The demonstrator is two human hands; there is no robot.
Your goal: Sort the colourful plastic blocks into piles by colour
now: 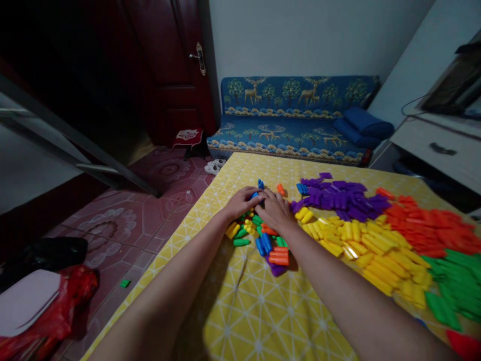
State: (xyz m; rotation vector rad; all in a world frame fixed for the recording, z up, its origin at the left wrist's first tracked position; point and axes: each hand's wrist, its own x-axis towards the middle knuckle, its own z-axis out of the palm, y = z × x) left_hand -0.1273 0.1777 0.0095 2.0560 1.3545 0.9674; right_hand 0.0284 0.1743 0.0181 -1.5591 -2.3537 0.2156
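Right, both hands meet at the 12 o'clock end of the mixed pile (263, 239) of small plastic pegs: green, blue, orange, yellow, purple. Left hand (243, 201) is curled palm-down, fingertips on a blue peg (256, 194). Right hand (277, 211) is palm-down with fingers bent, touching the left's fingertips. Can't tell whether either hand is actually gripping a peg.

The pile sits near the left edge of the yellow-patterned surface (263, 311).

Sorted heaps, from the pile:
- purple heap (338, 196) at 2 o'clock
- yellow heap (376, 245) at 3 o'clock, just beside
- orange-red heap (432, 225) beyond it
- green heap (454, 281) at 4 o'clock, by the right edge

One green peg (125, 283) lies on the tiled floor at 8 o'clock. Further out that way, a red bag (69, 301) has a pale flat board (26, 301) on or in it, can't tell which. Blue patterned sofa (289, 130) at 12 o'clock.
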